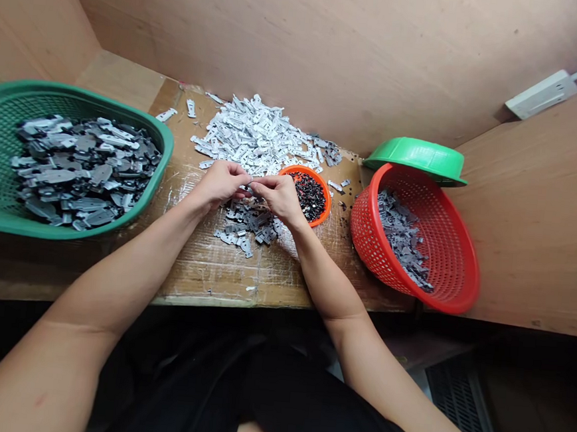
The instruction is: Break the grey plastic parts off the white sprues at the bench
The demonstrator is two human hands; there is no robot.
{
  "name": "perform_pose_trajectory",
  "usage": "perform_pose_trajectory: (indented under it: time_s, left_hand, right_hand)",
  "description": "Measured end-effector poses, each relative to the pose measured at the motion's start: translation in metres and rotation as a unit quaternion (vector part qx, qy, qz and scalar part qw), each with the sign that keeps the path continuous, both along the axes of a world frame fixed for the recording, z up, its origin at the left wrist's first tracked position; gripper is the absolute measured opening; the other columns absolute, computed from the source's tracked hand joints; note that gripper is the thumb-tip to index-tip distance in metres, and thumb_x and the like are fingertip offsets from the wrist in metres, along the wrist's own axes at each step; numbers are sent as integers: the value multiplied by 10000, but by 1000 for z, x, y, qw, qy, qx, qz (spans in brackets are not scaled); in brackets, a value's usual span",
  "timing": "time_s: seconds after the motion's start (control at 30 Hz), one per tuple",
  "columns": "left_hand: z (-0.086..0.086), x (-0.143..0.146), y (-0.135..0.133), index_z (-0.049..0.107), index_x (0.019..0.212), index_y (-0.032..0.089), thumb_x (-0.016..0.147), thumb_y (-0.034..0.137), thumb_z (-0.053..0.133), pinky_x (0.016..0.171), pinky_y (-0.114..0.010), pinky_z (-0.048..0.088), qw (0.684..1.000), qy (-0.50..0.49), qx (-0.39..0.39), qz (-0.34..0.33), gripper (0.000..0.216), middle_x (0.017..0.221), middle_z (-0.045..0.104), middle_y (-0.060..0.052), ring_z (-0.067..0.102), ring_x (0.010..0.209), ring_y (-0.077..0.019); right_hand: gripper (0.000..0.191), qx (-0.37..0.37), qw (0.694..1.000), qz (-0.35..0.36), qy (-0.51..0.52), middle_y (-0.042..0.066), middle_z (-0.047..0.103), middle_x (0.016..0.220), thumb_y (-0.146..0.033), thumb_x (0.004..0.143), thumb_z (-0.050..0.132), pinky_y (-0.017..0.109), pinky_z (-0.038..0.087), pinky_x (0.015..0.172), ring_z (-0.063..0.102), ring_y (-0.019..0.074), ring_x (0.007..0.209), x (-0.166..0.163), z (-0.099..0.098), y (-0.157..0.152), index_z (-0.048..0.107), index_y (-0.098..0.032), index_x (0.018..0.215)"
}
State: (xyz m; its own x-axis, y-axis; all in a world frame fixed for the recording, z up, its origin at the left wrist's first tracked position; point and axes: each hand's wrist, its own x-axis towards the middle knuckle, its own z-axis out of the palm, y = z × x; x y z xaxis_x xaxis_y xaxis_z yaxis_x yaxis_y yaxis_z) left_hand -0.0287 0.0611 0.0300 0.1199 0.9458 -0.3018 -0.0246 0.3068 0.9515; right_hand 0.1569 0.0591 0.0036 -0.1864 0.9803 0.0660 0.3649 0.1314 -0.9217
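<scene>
My left hand (224, 184) and my right hand (279, 195) meet over the middle of the table, fingertips pinched together. Between them is a small metal piece, mostly covered by the fingers, so its exact shape is hidden. Behind the hands spreads a heap of pale, flat metal parts (255, 130). Just below them lies a smaller pile of darker grey metal plates (255, 223). Close by my right hand, a shallow orange bowl (327, 209) holds many small dark pieces (311, 194).
A green basket (166, 150) full of metal assemblies (87, 167) stands at left. At right, a red basket (458, 256) with grey plates (401, 235) tilts toward me, a bright green basin (416, 156) behind it. Wooden panels (306, 44) enclose the table; a power strip (542, 95) hangs at right.
</scene>
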Motion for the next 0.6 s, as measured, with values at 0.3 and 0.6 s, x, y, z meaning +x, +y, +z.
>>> perform_pose_trajectory:
  time_s: [0.3,0.6]
  left_hand:
    - [3,0,-1,687,704,162,881,26,839,581,-173,574,1000,-14,-10,-14,270,670,707,-14,785,605,-145]
    - [7,-2,-4,707,734,178,869,46,838,570,-189,546,998,4,-18,-63,230,673,723,-25,795,632,-166]
  right_hand:
    - [278,-48,997,-42,33,9,723,691,-411,829,826,271,389,577,557,144,643,-2,5,-3,879,-142,878]
    - [93,-169,982,-10,78,-48,592,585,-235,789,837,267,354,489,456,100,514,7,21,-6,774,-183,744]
